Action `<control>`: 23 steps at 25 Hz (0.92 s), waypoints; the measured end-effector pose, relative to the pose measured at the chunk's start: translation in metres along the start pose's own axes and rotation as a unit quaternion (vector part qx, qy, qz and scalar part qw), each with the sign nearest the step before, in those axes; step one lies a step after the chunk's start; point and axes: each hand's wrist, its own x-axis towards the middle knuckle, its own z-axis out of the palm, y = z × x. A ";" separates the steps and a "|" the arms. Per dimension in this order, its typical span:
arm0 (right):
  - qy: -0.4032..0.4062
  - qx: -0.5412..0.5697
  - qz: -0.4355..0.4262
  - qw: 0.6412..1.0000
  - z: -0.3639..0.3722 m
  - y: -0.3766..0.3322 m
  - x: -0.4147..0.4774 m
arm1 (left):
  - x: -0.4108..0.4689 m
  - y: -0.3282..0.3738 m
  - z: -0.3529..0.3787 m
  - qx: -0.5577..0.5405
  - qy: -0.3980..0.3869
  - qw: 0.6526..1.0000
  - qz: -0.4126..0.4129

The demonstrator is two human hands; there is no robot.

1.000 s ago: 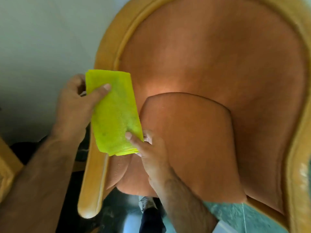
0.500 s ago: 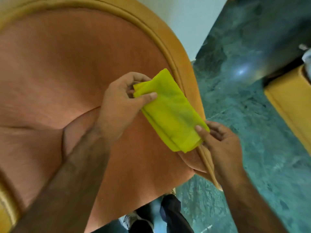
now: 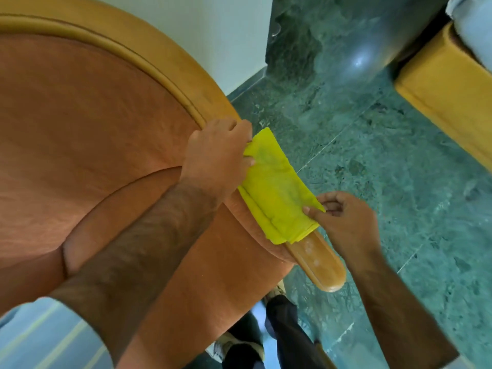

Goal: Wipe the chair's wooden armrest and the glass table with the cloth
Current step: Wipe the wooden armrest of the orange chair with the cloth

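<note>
Sleeve fabric, pale blue with lighter stripes [image 3: 50, 339], fills the 7 o'clock corner, and the left forearm runs from it toward the centre. At 6 o'clock, dark trouser legs [image 3: 287, 339] and a light shoe [image 3: 231, 347] stand on the green marbled stone floor [image 3: 399, 161], beside the front edge of the orange upholstered armchair [image 3: 93, 134]. The chair's rounded seat cushion and curved back take up the whole 9 o'clock side, bordered by a light wooden frame that sweeps from 10 o'clock down to the centre.

Just right of centre, the bare rounded tip of the chair's glossy wooden armrest [image 3: 322, 265] points toward 5 o'clock. A folded bright yellow-green cloth [image 3: 277, 193] lies draped along the armrest above that tip, covering it lengthwise. The right hand [image 3: 343, 219], coming in from 4 o'clock, pinches the cloth's nearer corner between thumb and curled fingers. The left hand [image 3: 215, 158], at centre, is closed over the cloth's farther end, thumb pressed on top of the fabric, knuckles against the wooden frame.

Farther out, at 12 o'clock, a white wall [image 3: 213, 35] meets the floor behind the chair. At 2 o'clock sits a yellow wooden piece of furniture [image 3: 447, 94], well apart from the chair, with something pale on top at the frame's corner, too cropped to identify.
</note>
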 end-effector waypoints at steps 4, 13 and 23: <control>0.005 -0.095 -0.186 0.978 0.031 -0.013 -0.007 | 0.025 -0.036 -0.008 0.130 0.109 0.978 0.119; 0.050 -0.255 -0.249 0.933 0.109 -0.066 0.007 | 0.049 -0.102 -0.012 0.264 0.086 0.951 0.132; -0.006 -0.329 -0.321 0.888 0.067 0.002 -0.013 | 0.049 -0.105 -0.006 0.256 0.116 0.950 0.136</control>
